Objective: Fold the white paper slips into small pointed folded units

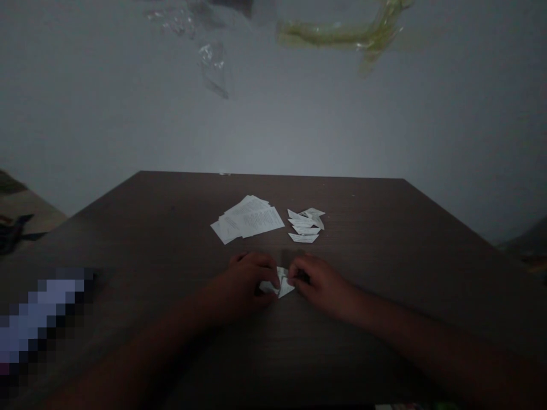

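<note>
From the head camera, a folded piece of white paper (277,283) sits on the dark wood-grain table (363,239), toward the near side and between the two hands. It is small and angular, creased into overlapping triangular flaps with pointed corners. The left hand (245,283) curls over its left side, and the right hand (318,282) pinches its right side with the fingertips, so both hands hold it low against the table. Beyond them lie a loose stack of printed paper sheets (247,218) and, just to its right, a small heap of narrow paper pieces (304,223). Behind the table's far edge rises a grey wall (273,125), with blurred scraps of clear plastic (212,68) and a yellow-green strip (342,33) along the top of the view.
</note>
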Demonstrator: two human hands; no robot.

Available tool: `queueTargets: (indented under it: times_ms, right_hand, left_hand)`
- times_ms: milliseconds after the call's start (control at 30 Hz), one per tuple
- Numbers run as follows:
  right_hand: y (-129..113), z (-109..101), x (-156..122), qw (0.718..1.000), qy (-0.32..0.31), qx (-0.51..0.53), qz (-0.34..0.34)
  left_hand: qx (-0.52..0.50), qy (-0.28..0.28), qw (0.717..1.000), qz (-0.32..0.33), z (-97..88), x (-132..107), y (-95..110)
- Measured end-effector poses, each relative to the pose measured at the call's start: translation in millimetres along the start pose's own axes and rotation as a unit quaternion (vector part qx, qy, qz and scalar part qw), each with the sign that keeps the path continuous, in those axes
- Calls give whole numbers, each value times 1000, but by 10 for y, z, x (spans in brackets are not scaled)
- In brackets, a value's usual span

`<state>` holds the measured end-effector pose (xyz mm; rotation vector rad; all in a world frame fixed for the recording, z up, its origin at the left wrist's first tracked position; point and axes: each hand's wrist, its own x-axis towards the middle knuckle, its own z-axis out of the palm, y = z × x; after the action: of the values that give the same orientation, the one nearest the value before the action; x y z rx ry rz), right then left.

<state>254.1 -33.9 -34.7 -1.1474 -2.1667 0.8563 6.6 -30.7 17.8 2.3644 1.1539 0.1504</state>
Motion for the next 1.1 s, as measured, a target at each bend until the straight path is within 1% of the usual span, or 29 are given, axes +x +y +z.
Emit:
queueTargets:
  times_ms: [233, 367, 500, 600, 733, 1100]
  right_hand:
    - [1, 16, 2, 1000, 6, -9, 8]
    - [17, 28, 1, 1000, 11, -11, 5]
    - [19, 35, 4, 1000, 17, -12, 20]
    - [17, 40, 2, 999, 21, -9, 28]
    - [13, 48, -6, 999, 28, -15, 33]
    - [-6, 69, -3, 999, 30, -34, 29]
  left_hand:
    - [-19, -6, 1000, -19, 1, -3, 9]
    - [-19, -2, 999, -31, 20, 30, 25]
    - [-12, -5, 999, -51, 49, 67, 23]
    - [-11, -5, 999, -45, 80, 78, 5]
    - [-12, 14, 999, -40, 104, 60, -5]
    - [-3, 25, 999, -29, 93, 45, 37]
